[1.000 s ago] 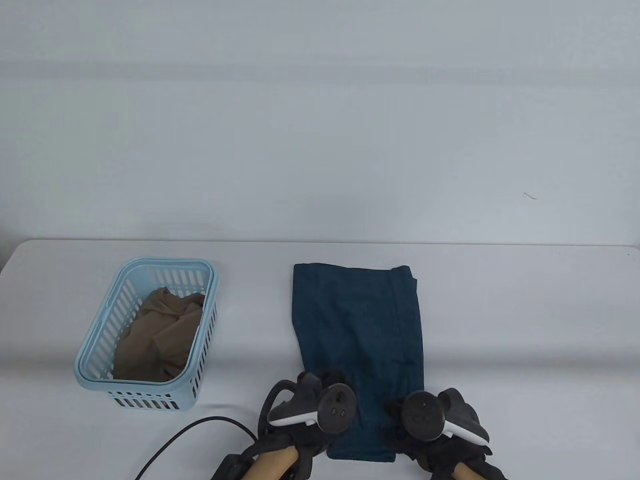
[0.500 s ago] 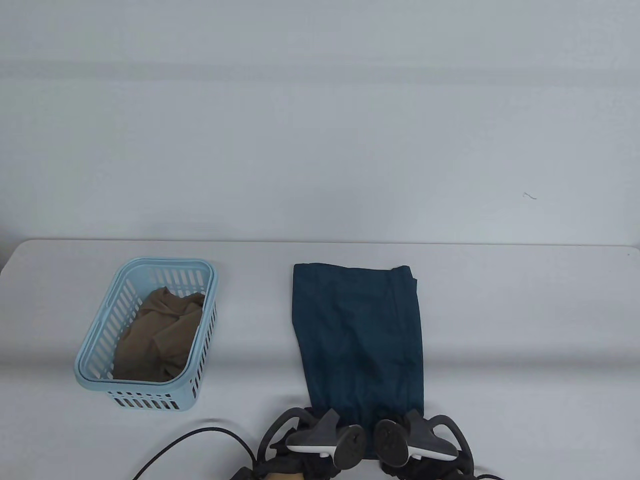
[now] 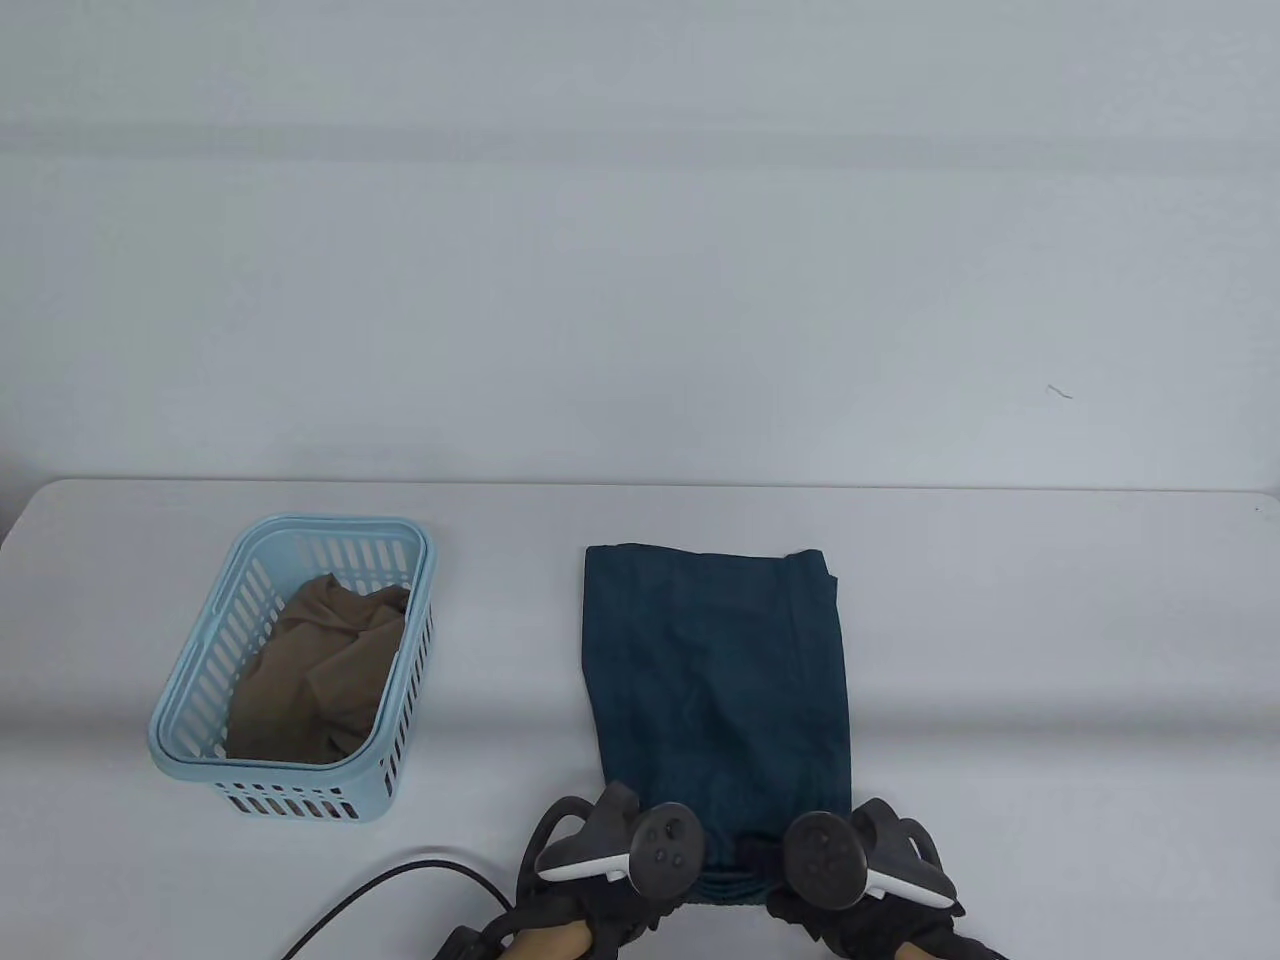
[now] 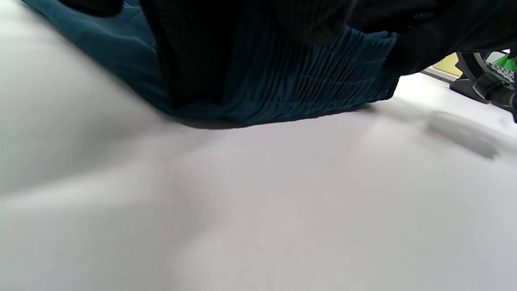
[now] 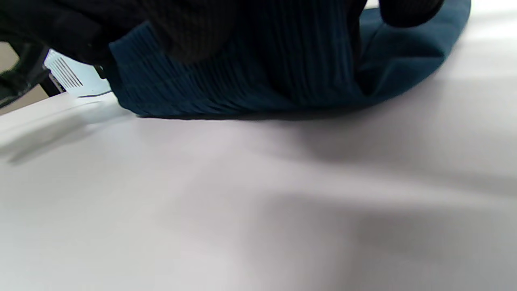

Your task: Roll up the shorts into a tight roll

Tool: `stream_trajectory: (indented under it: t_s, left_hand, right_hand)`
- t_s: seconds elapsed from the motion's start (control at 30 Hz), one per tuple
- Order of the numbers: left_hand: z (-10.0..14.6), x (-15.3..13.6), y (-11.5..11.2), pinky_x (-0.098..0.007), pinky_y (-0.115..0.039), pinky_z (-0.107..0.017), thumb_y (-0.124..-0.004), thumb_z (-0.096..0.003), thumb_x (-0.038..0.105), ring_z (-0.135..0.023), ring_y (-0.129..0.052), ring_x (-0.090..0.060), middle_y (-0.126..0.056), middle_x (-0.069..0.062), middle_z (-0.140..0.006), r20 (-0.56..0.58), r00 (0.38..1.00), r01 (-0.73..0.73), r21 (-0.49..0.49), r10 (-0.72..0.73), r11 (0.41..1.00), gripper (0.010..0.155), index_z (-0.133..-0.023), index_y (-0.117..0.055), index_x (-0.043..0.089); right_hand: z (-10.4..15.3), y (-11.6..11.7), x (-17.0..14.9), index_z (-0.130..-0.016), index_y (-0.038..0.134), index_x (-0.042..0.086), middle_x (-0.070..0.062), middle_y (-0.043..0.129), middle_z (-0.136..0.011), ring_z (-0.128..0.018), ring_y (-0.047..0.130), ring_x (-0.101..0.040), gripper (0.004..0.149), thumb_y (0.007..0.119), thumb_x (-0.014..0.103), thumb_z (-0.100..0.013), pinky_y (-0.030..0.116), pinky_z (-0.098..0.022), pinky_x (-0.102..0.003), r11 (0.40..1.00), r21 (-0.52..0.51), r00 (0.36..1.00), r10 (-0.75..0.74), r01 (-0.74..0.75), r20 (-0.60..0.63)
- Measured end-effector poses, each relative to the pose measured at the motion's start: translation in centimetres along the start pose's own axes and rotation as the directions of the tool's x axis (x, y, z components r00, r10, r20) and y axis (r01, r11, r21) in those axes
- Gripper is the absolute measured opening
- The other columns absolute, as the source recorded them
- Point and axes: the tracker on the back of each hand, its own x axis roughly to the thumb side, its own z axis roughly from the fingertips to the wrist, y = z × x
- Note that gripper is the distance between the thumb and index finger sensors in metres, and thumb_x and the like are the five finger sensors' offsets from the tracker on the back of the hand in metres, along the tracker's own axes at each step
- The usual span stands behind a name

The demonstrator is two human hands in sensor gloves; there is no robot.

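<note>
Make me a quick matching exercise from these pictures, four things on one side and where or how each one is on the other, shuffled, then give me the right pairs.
1. teal shorts
2. brown garment
3. blue basket
4. black cable

A. crumpled inside the basket
B. lying flat, near end gripped by left hand and right hand
C. trailing at the table's near edge
D. standing left of the shorts

Pairs: 1-B, 2-A, 3-D, 4-C
</note>
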Motion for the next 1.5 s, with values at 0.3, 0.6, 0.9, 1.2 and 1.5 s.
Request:
stream_trajectory:
  t_s: [0.3, 0.6, 0.9, 1.2, 1.5]
  left_hand:
    - [-0.9, 0.0, -0.3, -0.074, -0.046, -0.067, -0.064, -0.0528, 0.031, -0.078, -0.085, -0.037, -0.081, -0.014, -0.091, -0.095, 0.993, 0.078, 0.033, -0.074, 0.996, 0.053, -0.103, -0.064, 0.015]
    - [-1.7, 1.2, -0.7, -0.072, -0.048, -0.068, -0.074, -0.0487, 0.031, -0.083, -0.081, -0.036, -0.072, -0.015, -0.096, -0.147, 0.949, 0.299, 0.132, -0.280, 0.945, 0.050, -0.095, -0.066, 0.016]
    - [-1.5, -0.1, -0.8, -0.076, -0.035, -0.067, -0.065, -0.0521, 0.039, -0.099, -0.060, -0.050, -0.064, -0.017, -0.104, -0.061, 0.987, 0.147, -0.021, -0.148, 0.989, 0.053, -0.100, -0.064, 0.015]
    - [-1.5, 0.1, -1.6, -0.075, -0.037, -0.068, -0.074, -0.0463, 0.044, -0.101, -0.047, -0.055, -0.046, -0.023, -0.107, -0.026, 0.979, 0.195, -0.119, -0.200, 0.973, 0.077, -0.105, -0.043, 0.006]
    - [-0.6, -2.1, 0.2, -0.074, -0.041, -0.068, -0.061, -0.0513, 0.039, -0.096, -0.067, -0.048, -0.071, -0.019, -0.101, -0.077, 0.992, -0.102, -0.036, 0.099, 0.994, 0.060, -0.104, -0.067, 0.010]
  right_hand:
    - [-0.8, 0.5, 0.1, -0.107, 0.050, 0.021, -0.013, 0.059, -0.100, -0.088, 0.056, -0.041, 0.055, 0.056, 0.033, -0.054, 0.028, -0.069, -0.069, 0.999, 0.013, 0.985, 0.044, -0.043, -0.169]
    - [-0.8, 1.2, 0.9, -0.103, 0.059, 0.020, -0.011, 0.065, -0.101, -0.089, 0.065, -0.037, 0.055, 0.068, 0.031, -0.050, 0.040, -0.070, -0.066, 0.946, -0.235, 0.962, 0.174, -0.222, -0.208]
    - [-0.3, 1.2, 0.9, -0.090, 0.074, 0.020, -0.007, 0.082, -0.091, -0.084, 0.080, -0.034, 0.044, 0.068, 0.034, -0.049, 0.047, -0.069, -0.067, 0.928, -0.256, 0.960, 0.243, -0.272, -0.139]
    - [-0.5, 1.5, 1.2, -0.103, 0.055, 0.016, -0.012, 0.059, -0.105, -0.099, 0.053, -0.041, 0.069, 0.077, 0.042, -0.043, 0.035, -0.071, -0.069, 0.940, -0.080, 0.940, 0.324, -0.333, -0.104]
    - [-0.4, 0.4, -1.2, -0.101, 0.066, 0.014, -0.015, 0.060, -0.102, -0.096, 0.052, -0.043, 0.059, 0.059, 0.042, -0.050, 0.032, -0.070, -0.070, 0.996, -0.061, 0.986, -0.078, 0.070, -0.147]
